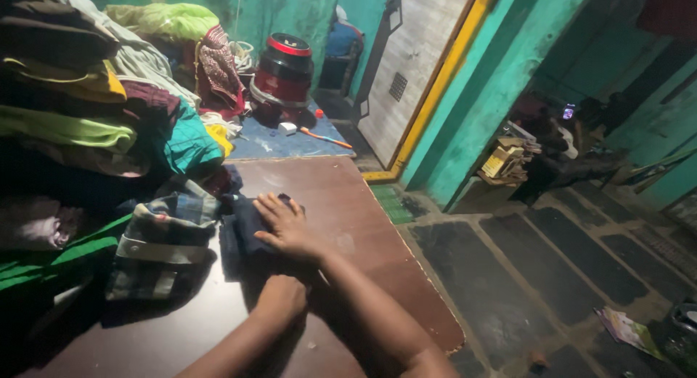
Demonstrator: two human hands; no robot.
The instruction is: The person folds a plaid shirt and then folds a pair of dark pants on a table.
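Nearest: a reddish-brown laminate table top (363,226) with a rounded, chipped front corner. On it, the left hand (282,298), curled with knuckles down on the surface, nothing visibly held; whether it grips anything beneath cannot be told. Just beyond, the right hand (288,226), fingers spread flat, presses on a small dark navy folded cloth (243,236) lying near the table's middle. Touching the cloth's left edge: a folded blue-grey plaid garment (163,240). Left side: a tall pile of folded clothes in green, yellow, maroon and teal (87,117). Farther back: a blue painted surface (290,142) bearing an orange pencil-like stick (327,138) and a red and black cylindrical appliance (283,70). Right of the table: a dark stone-slab floor (552,269) with a printed paper (628,331). Beyond: teal painted walls (501,73) and a pale door with a yellow frame (417,51).
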